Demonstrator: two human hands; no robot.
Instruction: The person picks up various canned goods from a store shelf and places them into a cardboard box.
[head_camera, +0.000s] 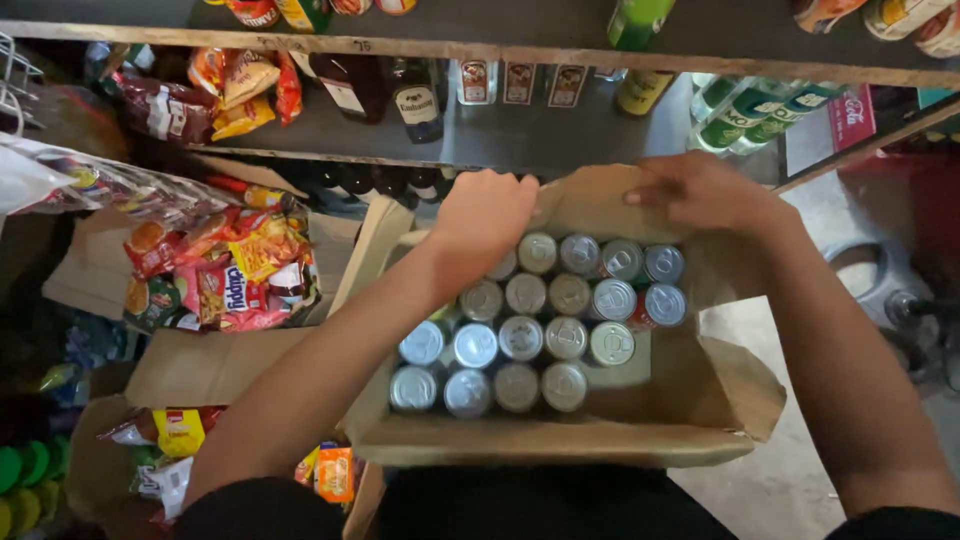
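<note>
An open cardboard box (560, 440) sits right below me, packed with several upright drink cans (545, 320) showing silver tops. My left hand (485, 215) is closed over the box's far flap (590, 200) at its left end, above the back row of cans. My right hand (700, 190) presses on the same flap at its right end, fingers curled over the edge. Both forearms reach across the box from the near side. A gap shows at the box's near right corner.
A second open box (95, 270) of bright snack packets (225, 275) lies to the left, and another with packets at the lower left (165, 440). Shelves (500, 140) ahead hold dark bottles, small bottles and green bottles (745, 115). Bare concrete floor lies on the right.
</note>
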